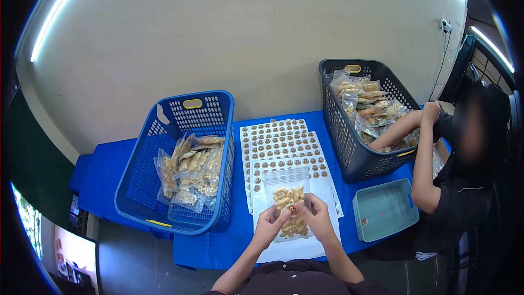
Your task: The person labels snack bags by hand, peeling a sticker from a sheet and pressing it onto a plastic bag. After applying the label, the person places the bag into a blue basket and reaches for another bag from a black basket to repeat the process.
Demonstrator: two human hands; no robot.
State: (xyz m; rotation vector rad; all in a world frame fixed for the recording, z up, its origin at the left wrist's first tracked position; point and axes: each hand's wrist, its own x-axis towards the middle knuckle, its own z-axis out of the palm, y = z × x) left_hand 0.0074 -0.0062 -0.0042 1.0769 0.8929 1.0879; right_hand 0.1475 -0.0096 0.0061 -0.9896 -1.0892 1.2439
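Note:
A clear plastic bag of pale, curved macaroni-like snacks [287, 192] is held between my two hands over the front of the table. My left hand [269, 226] grips its left edge, and my right hand [319, 219] grips the right edge. Both thumbs press at a round brown sticker [293, 210] on the bag's front. Beneath and behind the bag lie overlapping white sheets of round stickers [277, 137]. The front sheet has a large blank area, partly hidden by my hands and the bag.
To the left, a blue basket [126, 190] holds several snack bags [196, 170]. At the right, a dark basket [337, 137] is heaped with more bags; another person [464, 196] reaches into it. A teal bin [362, 229] stands near the right front of the blue-covered table [204, 251].

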